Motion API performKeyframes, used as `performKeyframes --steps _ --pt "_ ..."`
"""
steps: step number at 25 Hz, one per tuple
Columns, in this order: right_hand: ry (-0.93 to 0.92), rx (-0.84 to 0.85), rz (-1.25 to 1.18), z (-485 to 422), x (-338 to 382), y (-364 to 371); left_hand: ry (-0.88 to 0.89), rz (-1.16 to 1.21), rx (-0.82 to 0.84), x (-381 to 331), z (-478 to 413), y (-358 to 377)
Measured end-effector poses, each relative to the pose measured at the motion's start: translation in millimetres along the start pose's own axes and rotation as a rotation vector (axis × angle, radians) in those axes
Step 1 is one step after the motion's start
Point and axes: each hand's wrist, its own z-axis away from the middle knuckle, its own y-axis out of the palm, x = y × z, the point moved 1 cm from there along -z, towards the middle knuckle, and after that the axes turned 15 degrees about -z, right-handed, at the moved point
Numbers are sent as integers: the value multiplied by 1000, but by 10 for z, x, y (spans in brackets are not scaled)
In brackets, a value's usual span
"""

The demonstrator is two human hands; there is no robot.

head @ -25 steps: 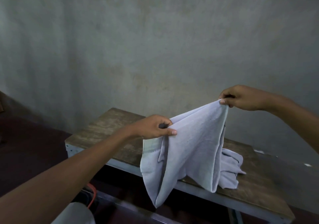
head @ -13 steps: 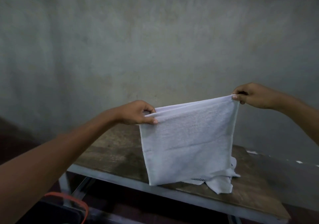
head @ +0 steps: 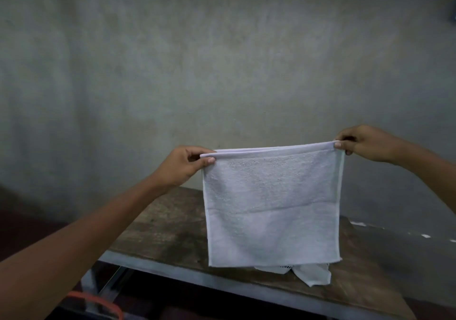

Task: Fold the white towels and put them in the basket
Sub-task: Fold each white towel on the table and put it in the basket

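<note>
A white towel (head: pixel 271 206) hangs doubled over in the air, stretched flat between both hands above the table. My left hand (head: pixel 182 169) pinches its top left corner between thumb and fingers. My right hand (head: pixel 365 144) pinches the top right corner, slightly higher. Behind the towel's lower edge, another crumpled white towel (head: pixel 313 274) lies on the wooden table (head: pixel 167 235); most of it is hidden. An orange rim, probably of the basket (head: pixel 98 303), shows at the bottom left below the table.
The table has a worn wooden top and a grey metal frame (head: pixel 222 282). A bare grey wall (head: pixel 222 60) stands close behind it. Dark floor lies to the left.
Both hands have spread apart and risen, pulling the sagging towel taut into a flat hanging rectangle. The view has tilted up a little.
</note>
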Motion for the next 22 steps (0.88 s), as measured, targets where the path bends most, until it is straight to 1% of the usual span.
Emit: performKeyframes --steps 2,4,6,7,9,12,14,15,16,18,19,20,21,22 --pt "-1 -24 -37 -7 26 26 -91 129 -91 4 -51 -14" --pt "-10 -66 -68 -27 37 55 -167 303 -100 -8 -92 -39" --pt "21 -30 -138 -25 61 93 -199 401 -81 -22 -116 -84" --pt "37 -4 -172 -24 66 117 -196 406 -70 -15 -124 -114" --pt "36 -19 -202 -36 49 158 -177 365 -57 33 -142 -162" --pt "18 -14 -237 -80 43 246 -167 267 -87 139 -142 -176" --pt "21 7 -242 -117 42 293 -193 163 -70 213 -127 -196" --pt "42 59 -257 -128 32 297 -207 112 -12 252 -120 -230" --pt "98 171 -301 -125 21 299 -222 70 94 298 -115 -274" --pt "284 452 -415 -116 -17 330 -248 -10 402 408 -98 -368" --pt "350 535 -447 -134 -51 374 -270 -49 528 473 -99 -392" --pt "373 564 -450 -174 -85 430 -282 -94 596 536 -115 -394" --pt "364 543 -424 -239 -116 506 -289 -142 603 577 -143 -373" --pt "332 487 -374 -320 -149 594 -299 -210 540 636 -208 -329"
